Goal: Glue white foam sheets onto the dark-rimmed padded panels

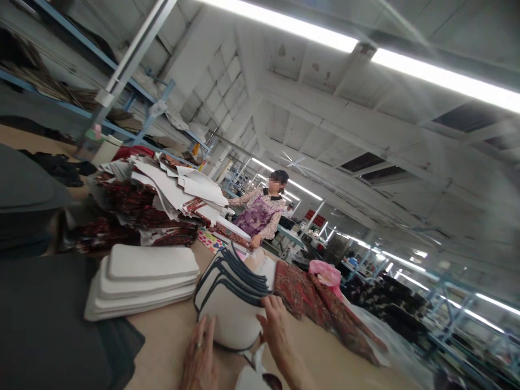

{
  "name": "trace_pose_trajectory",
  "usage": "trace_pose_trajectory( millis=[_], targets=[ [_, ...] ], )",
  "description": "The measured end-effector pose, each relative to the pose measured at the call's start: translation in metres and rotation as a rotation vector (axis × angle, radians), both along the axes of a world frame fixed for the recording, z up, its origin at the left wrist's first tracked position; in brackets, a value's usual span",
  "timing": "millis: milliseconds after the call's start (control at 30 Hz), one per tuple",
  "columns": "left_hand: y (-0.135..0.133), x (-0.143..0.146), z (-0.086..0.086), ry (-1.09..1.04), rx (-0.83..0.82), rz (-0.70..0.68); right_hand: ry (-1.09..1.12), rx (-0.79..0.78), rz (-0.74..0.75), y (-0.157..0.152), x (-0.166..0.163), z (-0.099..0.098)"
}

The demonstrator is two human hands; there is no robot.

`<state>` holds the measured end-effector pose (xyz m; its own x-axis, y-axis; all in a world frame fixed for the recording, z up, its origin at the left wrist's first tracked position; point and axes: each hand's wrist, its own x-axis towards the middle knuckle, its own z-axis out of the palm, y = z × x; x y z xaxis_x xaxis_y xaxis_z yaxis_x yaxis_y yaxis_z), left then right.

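Note:
A stack of white panels with dark grey edging (233, 319) lies on the table in front of me, its layers fanned toward the back. My left hand (200, 355) rests at the near left edge of the stack, fingers stretched out and holding nothing. At the right edge, my right hand (278, 330) has its thumb and bent fingers on the stack's side, gripping the edge. Whether it grips one layer or several cannot be seen. Left of it sits a pile of plain white panels (152, 264). A white piece (248, 377) lies partly cut off below.
Dark grey sheets (49, 325) cover the left side of the table (156, 338). Behind are heaped red patterned and white pieces (162, 189). A co-worker (262, 211) stands across, handling pieces. Red patterned cloth (320, 303) and a pink bag (326, 275) lie to the right.

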<state>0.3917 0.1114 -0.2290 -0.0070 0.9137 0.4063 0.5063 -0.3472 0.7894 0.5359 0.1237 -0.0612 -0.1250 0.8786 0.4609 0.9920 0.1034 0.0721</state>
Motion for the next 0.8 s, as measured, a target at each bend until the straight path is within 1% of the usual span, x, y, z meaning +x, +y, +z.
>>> trace_pose_trajectory(
  millis=[100,233,333,400,500,533,567,667,700,733,800],
  targets=[
    [0.004,-0.002,-0.005,-0.054,0.056,0.027,-0.005,-0.025,0.05,-0.009,0.004,0.007],
    [0.012,-0.006,-0.019,-0.118,0.121,0.086,0.003,-0.055,0.121,-0.019,0.012,0.014],
    [0.018,-0.008,-0.025,-0.151,0.161,0.08,-0.022,-0.1,0.192,-0.023,0.023,0.015],
    [0.018,-0.009,-0.025,-0.16,0.183,0.107,-0.04,-0.131,0.234,-0.025,0.031,0.012],
    [0.015,-0.01,-0.019,-0.139,0.209,0.122,-0.054,-0.164,0.27,-0.025,0.04,0.002],
    [0.013,-0.011,-0.015,-0.123,0.215,0.108,-0.069,-0.137,0.282,-0.025,0.041,-0.004],
    [0.01,-0.013,-0.011,-0.104,0.22,0.084,-0.092,-0.078,0.299,-0.025,0.042,-0.009],
    [0.0,-0.017,0.003,-0.064,0.239,0.041,-0.168,0.2,0.367,-0.024,0.041,-0.024],
    [-0.003,-0.017,0.008,-0.058,0.244,0.038,-0.177,0.272,0.384,-0.024,0.039,-0.027],
    [-0.006,-0.017,0.013,-0.06,0.246,0.046,-0.163,0.306,0.394,-0.024,0.037,-0.029],
    [-0.011,-0.017,0.022,-0.066,0.267,0.071,-0.107,0.312,0.401,-0.025,0.031,-0.029]
  ],
)
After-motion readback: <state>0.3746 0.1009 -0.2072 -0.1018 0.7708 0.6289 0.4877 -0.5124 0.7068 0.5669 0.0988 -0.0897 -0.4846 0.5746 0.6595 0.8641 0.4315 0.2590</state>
